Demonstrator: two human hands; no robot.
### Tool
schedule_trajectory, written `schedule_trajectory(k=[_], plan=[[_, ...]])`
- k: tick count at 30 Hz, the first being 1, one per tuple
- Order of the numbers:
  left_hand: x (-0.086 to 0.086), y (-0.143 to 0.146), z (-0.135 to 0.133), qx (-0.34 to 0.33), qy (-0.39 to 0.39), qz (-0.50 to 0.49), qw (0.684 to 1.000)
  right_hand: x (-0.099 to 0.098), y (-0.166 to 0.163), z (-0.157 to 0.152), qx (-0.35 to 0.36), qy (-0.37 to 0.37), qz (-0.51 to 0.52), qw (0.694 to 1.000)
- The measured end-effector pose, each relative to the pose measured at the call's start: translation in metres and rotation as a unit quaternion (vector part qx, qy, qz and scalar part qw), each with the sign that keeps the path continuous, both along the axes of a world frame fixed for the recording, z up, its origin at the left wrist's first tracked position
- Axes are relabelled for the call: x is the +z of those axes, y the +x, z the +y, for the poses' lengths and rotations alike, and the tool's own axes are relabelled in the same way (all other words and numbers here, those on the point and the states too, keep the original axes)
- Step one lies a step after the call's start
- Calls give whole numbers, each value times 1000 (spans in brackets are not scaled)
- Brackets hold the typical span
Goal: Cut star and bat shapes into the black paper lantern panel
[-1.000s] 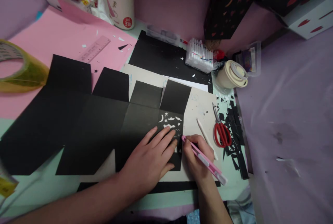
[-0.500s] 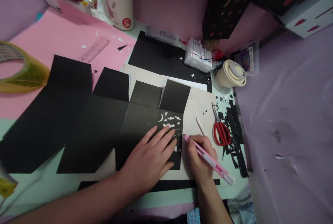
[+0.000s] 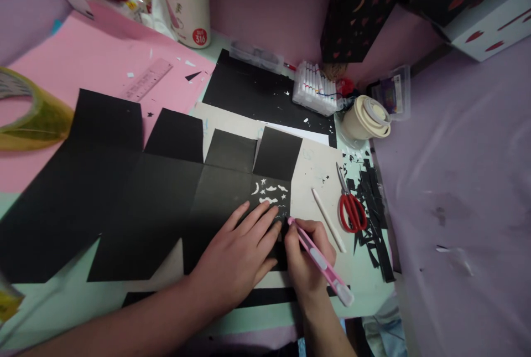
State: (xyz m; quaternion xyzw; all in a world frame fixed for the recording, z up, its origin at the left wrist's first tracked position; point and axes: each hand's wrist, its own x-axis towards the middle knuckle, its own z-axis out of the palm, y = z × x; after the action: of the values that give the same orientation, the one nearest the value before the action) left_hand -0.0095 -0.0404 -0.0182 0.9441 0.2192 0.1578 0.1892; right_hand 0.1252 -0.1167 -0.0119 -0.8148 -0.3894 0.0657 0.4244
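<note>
A black paper box template (image 3: 161, 191) lies unfolded across the table, with flaps along its far side. Moon, star and cloud shapes are cut out of its right panel, showing pale through the black. My left hand (image 3: 238, 249) rests flat on that panel with fingers spread, covering part of the cutouts. In my right hand (image 3: 309, 254) is a pink utility knife (image 3: 317, 257), held like a pen. Its tip is at the panel's right side, close to my left fingertips; the blade itself is too small to make out. A pale cutting board (image 3: 307, 180) lies under the panel.
Right of my right hand lie a white pen (image 3: 328, 218), red-handled scissors (image 3: 352, 210) and black paper scraps (image 3: 373, 218). Behind are a lidded cup (image 3: 360, 122), a marker case (image 3: 316, 91) and a bottle (image 3: 188, 5). A tape roll (image 3: 45, 119) and a ruler (image 3: 149, 79) are at left.
My right hand has moved left with the utility knife, bringing its tip from beside the panel's edge onto the panel. More of the white pen shows. My left hand stays in place.
</note>
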Motion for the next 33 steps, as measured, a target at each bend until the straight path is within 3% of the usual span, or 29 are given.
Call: schedule_trajectory(k=[7,33], plan=[[1,0,0,2,5,5,1000,2,0,-1,7,-23,-3,1000],[1,1,0,4,16,13,1000,-1,-1,2,45,-1,-76,996]])
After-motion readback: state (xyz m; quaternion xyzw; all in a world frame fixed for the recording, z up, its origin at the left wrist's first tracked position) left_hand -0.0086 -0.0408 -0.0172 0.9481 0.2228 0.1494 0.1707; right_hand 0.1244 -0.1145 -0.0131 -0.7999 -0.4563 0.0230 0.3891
